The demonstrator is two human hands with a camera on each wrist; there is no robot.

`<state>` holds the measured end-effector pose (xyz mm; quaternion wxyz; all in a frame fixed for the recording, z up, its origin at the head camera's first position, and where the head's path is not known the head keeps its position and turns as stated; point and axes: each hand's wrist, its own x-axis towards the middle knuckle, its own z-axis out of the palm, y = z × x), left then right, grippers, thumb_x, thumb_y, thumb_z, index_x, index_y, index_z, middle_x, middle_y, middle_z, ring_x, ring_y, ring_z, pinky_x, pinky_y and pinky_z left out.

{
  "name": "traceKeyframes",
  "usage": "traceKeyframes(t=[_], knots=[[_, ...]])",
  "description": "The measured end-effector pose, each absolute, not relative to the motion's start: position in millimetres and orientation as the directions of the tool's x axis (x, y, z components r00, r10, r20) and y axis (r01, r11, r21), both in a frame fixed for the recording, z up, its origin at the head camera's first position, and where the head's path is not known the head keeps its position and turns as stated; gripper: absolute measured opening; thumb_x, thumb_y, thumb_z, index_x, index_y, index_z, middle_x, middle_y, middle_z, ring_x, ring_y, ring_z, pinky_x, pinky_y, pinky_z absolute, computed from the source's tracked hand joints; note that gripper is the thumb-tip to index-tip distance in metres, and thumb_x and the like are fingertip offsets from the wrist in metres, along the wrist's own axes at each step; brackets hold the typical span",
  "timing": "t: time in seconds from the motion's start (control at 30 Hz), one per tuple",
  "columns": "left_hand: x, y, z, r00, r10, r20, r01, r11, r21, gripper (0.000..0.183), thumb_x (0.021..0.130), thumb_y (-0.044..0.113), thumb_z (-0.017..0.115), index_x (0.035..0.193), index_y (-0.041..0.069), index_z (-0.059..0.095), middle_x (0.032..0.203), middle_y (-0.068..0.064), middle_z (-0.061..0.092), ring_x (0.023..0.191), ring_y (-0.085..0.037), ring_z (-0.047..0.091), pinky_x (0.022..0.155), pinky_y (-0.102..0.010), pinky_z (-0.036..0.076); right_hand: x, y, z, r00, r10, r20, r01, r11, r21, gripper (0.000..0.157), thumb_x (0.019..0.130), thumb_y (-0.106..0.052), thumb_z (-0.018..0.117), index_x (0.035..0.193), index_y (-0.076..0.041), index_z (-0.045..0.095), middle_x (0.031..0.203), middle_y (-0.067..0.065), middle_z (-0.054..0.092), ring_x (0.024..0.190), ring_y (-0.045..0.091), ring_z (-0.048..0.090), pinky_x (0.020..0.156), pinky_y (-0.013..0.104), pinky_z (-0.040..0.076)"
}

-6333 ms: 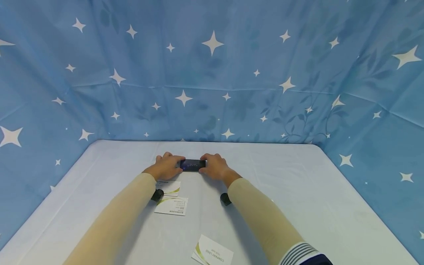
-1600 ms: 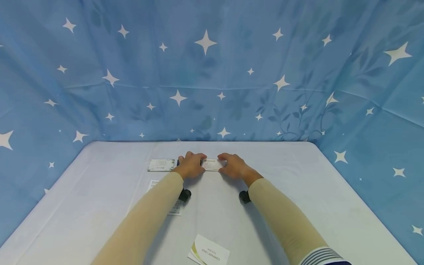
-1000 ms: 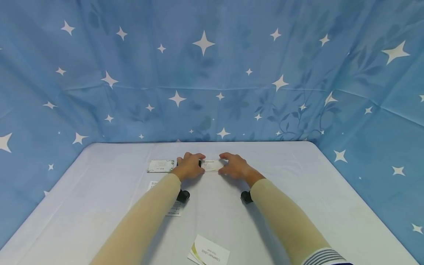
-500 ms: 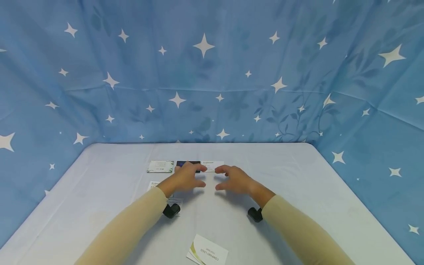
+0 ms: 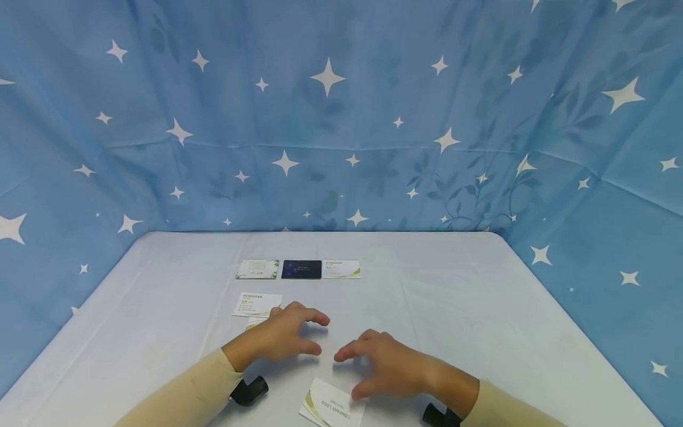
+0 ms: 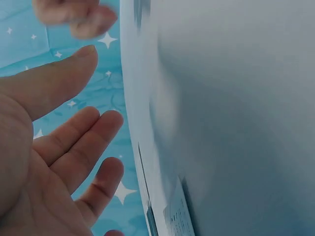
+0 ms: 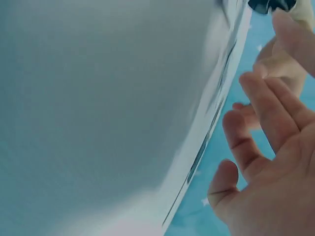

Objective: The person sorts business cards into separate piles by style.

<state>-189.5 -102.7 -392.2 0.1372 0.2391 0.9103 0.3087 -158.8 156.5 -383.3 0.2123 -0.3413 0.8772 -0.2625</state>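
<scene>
At the back of the table, three business-card stacks lie in a row: a white leaf-bordered one (image 5: 258,269), a dark blue one (image 5: 302,269) and a white one with a green-gold curve (image 5: 341,269). My left hand (image 5: 280,333) hovers with spread, relaxed fingers just in front of a white business card (image 5: 257,304), covering most of another card (image 5: 253,322). My right hand (image 5: 395,366) is likewise relaxed, holding nothing; its thumb overlaps the corner of the "COMPANY LOGO" cards (image 5: 332,406) near the front. In the left wrist view the left palm (image 6: 29,182) holds nothing.
A white cloth covers the table (image 5: 453,296). Behind it hangs a blue curtain (image 5: 373,118) with white stars. Dark wrist cameras, one being the left wrist camera (image 5: 249,391), sit under both wrists.
Earlier both hands held the dark blue cards, then set the white curved-pattern cards beside them. They have since let go and drawn back toward the front, the right hand reaching the logo cards.
</scene>
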Motion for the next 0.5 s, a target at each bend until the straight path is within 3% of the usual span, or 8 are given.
traceKeyframes(t=[0.27,0.5], knots=[[-179,-106,-393,-0.821,0.566,-0.078,0.405,0.672,0.620,0.047,0.080,0.031,0.084,0.123,0.018,0.069,0.118,0.011,0.064,0.118,-0.021,0.048,0.088,-0.046,0.031,-139,167,-390,-0.540,-0.829,-0.144,-0.650,0.520,-0.555,0.045,0.084,-0.040,0.080,0.127,-0.035,0.066,0.115,-0.025,0.053,0.104,0.003,0.041,0.086,0.029,0.039],[-171,-104,-392,-0.791,0.596,-0.137,0.406,0.679,0.612,0.047,0.073,0.028,0.089,0.117,0.021,0.072,0.110,0.015,0.061,0.108,-0.018,0.047,0.085,-0.043,0.031,-157,162,-388,-0.588,-0.784,-0.200,-0.611,0.592,-0.526,0.051,0.081,-0.045,0.081,0.129,-0.034,0.066,0.116,-0.022,0.054,0.106,0.008,0.042,0.088,0.032,0.038]])
